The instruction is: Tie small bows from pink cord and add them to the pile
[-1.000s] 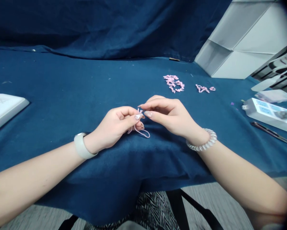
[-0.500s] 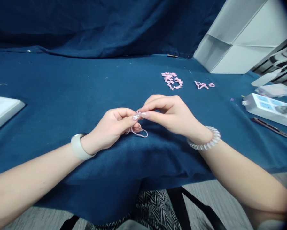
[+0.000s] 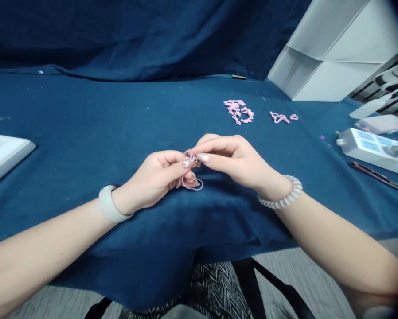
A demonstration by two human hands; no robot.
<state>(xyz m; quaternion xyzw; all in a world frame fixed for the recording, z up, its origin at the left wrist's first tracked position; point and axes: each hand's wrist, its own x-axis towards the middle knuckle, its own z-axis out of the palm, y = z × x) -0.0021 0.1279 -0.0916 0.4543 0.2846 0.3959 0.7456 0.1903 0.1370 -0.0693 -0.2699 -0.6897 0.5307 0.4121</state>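
My left hand (image 3: 167,173) pinches a thin pink cord (image 3: 196,189) between thumb and forefinger, and a loop of it hangs below the fingers. Close against it, my right hand (image 3: 230,155) has thumb and forefinger pinched at the cord's upper end, where the fingertips of both hands meet. The fingers largely hide that part of the cord. Farther back on the blue cloth lies a cluster of small knotted pink cord pieces (image 3: 234,106), with a smaller group of pink pieces (image 3: 279,118) to its right.
A white power strip (image 3: 373,146) lies at the right, with dark tweezers (image 3: 378,176) in front and a clear flat box (image 3: 383,124) behind. White storage boxes (image 3: 335,79) stand at the back right. A white device (image 3: 6,155) sits at the left edge of the blue cloth (image 3: 86,115).
My right thumb and forefinger have shifted slightly at the cord's upper end, exposing a bit more pink between the fingertips. The hanging loop has drawn in a little.
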